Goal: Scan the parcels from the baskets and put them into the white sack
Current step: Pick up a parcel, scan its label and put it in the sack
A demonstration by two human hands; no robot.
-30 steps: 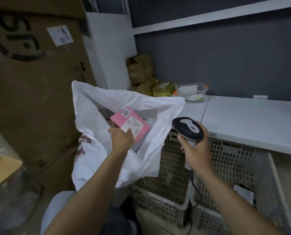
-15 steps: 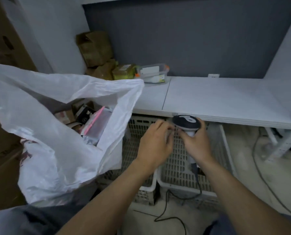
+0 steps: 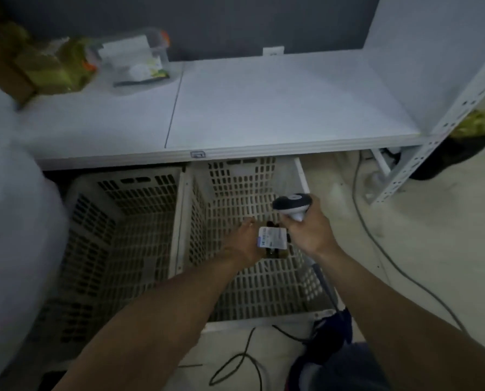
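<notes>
left hand [image 3: 242, 241] is now reaching down into the right basket [image 3: 235, 190], gripping a labelled parcel [image 3: 272, 239]; right hand [image 3: 310, 231] is clutching the scanner [image 3: 292, 204] at one o'clock of it. scanning the label is coming next.

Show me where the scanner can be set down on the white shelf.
The scanner fits best on the right panel of the white shelf, bare from the centre seam to the side wall. The left panel's front strip, ahead of the clear container, is free too. Crowded: the back-left corner, with that container and cardboard boxes.
</notes>
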